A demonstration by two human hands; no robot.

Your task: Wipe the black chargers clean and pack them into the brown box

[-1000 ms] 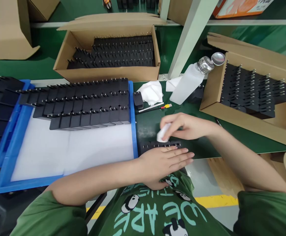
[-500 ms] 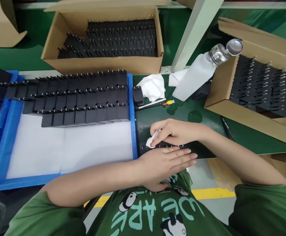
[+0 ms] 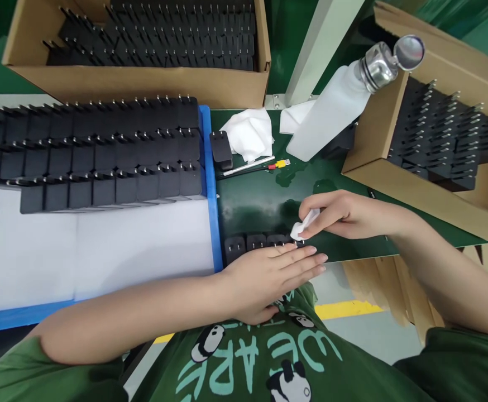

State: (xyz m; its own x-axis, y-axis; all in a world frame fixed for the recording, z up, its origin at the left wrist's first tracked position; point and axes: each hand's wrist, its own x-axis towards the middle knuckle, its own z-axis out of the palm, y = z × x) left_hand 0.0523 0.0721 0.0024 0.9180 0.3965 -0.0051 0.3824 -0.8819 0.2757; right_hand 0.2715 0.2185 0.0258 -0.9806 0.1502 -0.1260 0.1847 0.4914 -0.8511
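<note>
A short row of black plug adapters with metal pins lies at the front edge of the green table. My left hand rests flat along the near side of that row, fingers stretched out to the right, and hides part of it. Pinched in my right hand is a folded white cloth, its tip touching or just above the pins at the row's right end. To the left, a blue tray lined with white sheet holds several rows of similar black adapters.
A cardboard box of adapters stands behind the tray, another box at right. A white bottle leans near a metal post. A crumpled cloth, a single adapter and a yellow-tipped cable lie behind the row.
My right hand has moved right with the white cloth, from the row's left end to its right end. My left hand stays flat beside the row. The view has shifted slightly.
</note>
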